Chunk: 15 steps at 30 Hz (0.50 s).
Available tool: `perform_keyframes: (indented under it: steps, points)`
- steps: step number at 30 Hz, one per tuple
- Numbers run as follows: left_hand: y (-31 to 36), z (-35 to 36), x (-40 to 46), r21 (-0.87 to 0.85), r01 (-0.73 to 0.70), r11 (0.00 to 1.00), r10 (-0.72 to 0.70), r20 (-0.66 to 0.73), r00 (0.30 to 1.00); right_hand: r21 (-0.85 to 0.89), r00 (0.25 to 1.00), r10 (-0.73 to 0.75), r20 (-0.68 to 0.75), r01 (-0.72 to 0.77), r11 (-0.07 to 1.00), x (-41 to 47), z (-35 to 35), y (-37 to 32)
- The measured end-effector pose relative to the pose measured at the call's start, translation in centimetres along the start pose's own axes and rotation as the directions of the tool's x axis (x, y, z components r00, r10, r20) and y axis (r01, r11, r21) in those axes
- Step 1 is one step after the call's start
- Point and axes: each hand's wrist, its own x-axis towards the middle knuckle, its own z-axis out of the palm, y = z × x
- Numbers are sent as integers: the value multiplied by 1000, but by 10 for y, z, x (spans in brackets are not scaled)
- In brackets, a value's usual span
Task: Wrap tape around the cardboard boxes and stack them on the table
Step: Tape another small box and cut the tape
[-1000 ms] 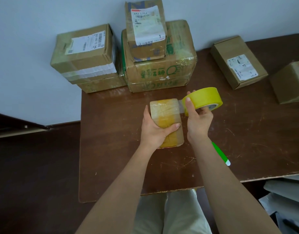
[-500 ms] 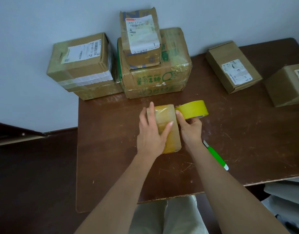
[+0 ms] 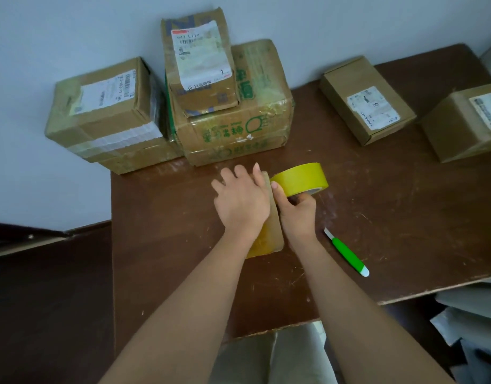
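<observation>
A small cardboard box (image 3: 269, 236), partly covered in yellow tape, lies on the brown table (image 3: 166, 245) in front of me. My left hand (image 3: 240, 200) lies flat on top of it with straight fingers and hides most of it. Right beside the box, my right hand (image 3: 296, 210) grips a yellow tape roll (image 3: 301, 178), thumb against its outer face. The roll touches the box's right edge.
Taped boxes are stacked at the back left: a large printed one (image 3: 238, 131) with a labelled box (image 3: 200, 62) on top, and another pile (image 3: 106, 112) beside it. Two loose boxes (image 3: 366, 99) (image 3: 468, 120) sit at the right. A green knife (image 3: 346, 253) lies near my right forearm.
My left hand went from gripping the box's side to lying flat on its top. The right hand brought the roll down and in against the box. The camera tilted a little.
</observation>
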Motion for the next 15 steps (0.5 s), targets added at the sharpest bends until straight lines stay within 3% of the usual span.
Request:
perform_keyframes:
  steps: [6,9,12,15]
  points:
    - [1,-2,5,-25,22,999,-21,27,999,-25,1000,-11,19,11,1000,-5,0,-6]
    - [-6,-11,12,-115,61,992,-56,49,997,117,995,55,78,-64,991,-17,-2,-24]
    - [-17,-20,17,-275,115,955,-79,139,987,216,980,72,186,-113,970,-24,-4,-37]
    - [-27,-31,17,-588,168,791,47,332,942,131,974,42,221,-73,989,-31,-5,-55]
